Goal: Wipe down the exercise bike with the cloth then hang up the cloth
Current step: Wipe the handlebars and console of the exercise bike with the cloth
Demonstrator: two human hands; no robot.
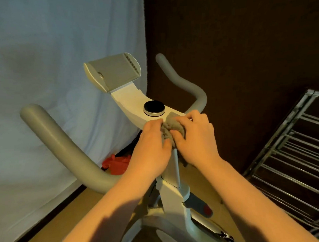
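Both hands meet at the middle of the bike (171,194), just above the top of its stem (173,168), and share 1 crumpled grey cloth (173,126). The left hand (153,146) has its fingers curled into the cloth's left side, thumb tucked under near the stem. The right hand (195,138) lies over the cloth's right part, fingers bent and pinching the fabric, pressing it onto the white bar (129,104) that joins the 2 handlebars. A corner of the cloth hangs below the right wrist (dark, hard to make out). Just beyond the hands, on that same white bar, sits a round black knob (154,108) with a silver rim, apart from the cloth. Farther along the bar, at its far end, a grey tray (112,72) tilts toward the viewer. The left handlebar (60,142) curves out to the near left; the right handlebar (180,79) rises behind the right hand. A pale sheet (57,39) hangs on the left, something red (116,164) lies on the floor at its foot, and a metal rack (294,162) leans at the right edge.
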